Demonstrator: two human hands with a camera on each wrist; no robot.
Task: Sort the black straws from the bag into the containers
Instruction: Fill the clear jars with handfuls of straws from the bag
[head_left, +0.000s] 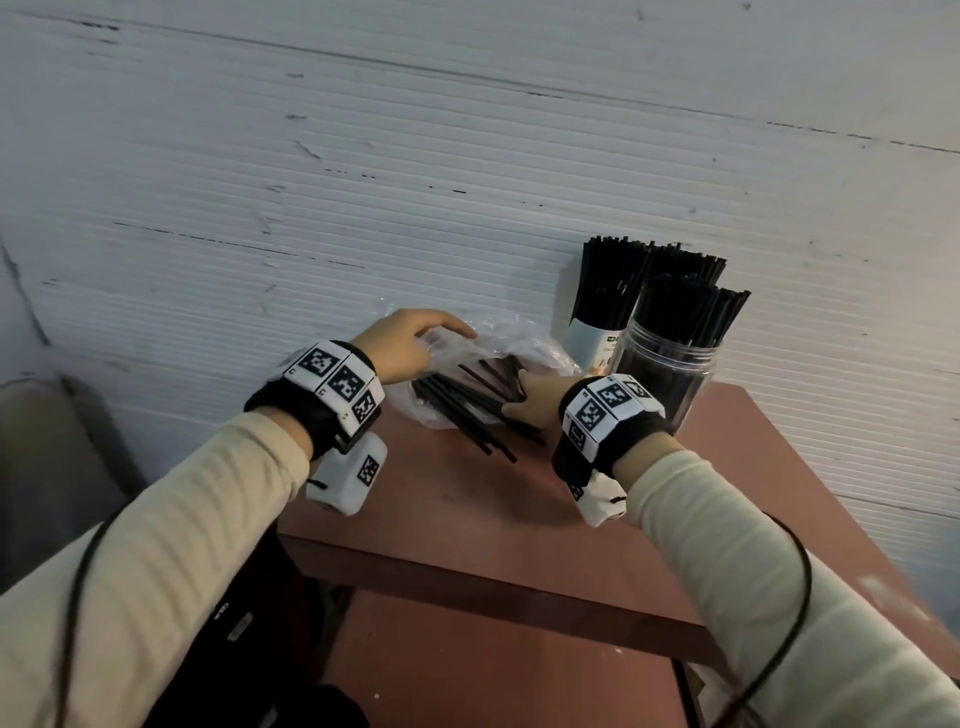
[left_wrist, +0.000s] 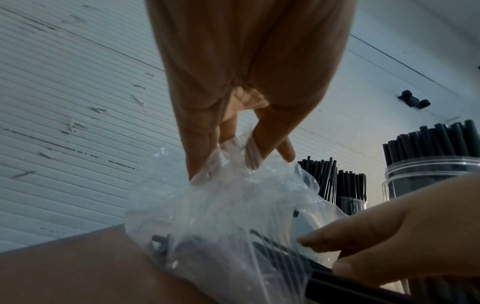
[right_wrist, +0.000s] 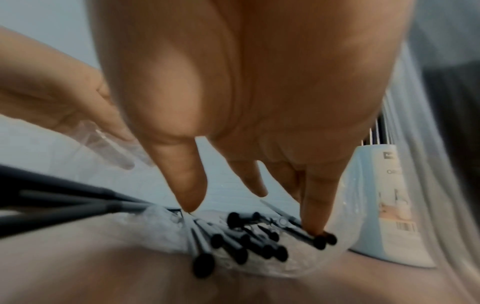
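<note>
- Your left hand (head_left: 402, 345) is at the top of the clear bag (head_left: 498, 345); your fingers (left_wrist: 205, 148) curl down and pinch a fold of its plastic, holding it up off the table (head_left: 467, 499).
- Under those fingers the bag sags open toward you, with loose black straws (head_left: 462, 405) lying inside and spilling out of its mouth onto the table.
- Your right hand (head_left: 535, 402) is at the mouth of the bag, just right of your left fingers, with fingers spread and pointing down.
- The right wrist view shows your thumb (right_wrist: 187, 185) and one fingertip (right_wrist: 315, 216) touching the straw ends (right_wrist: 233, 246), the other fingers apart above them. They are not closed round any straw, and the gap between thumb and fingers is wide.
- The straw ends fan out directly beneath your right fingertips, resting on the bag's plastic.
- Beyond your right fingers and against the wall (head_left: 363, 156) stand the containers: a clear jar (head_left: 662, 374) nearest your right wrist, and a pale labelled tub (head_left: 592, 340) just behind and left of it. Both are packed with upright black straws.
- The tub stands just right of your right fingertips in the right wrist view.
</note>
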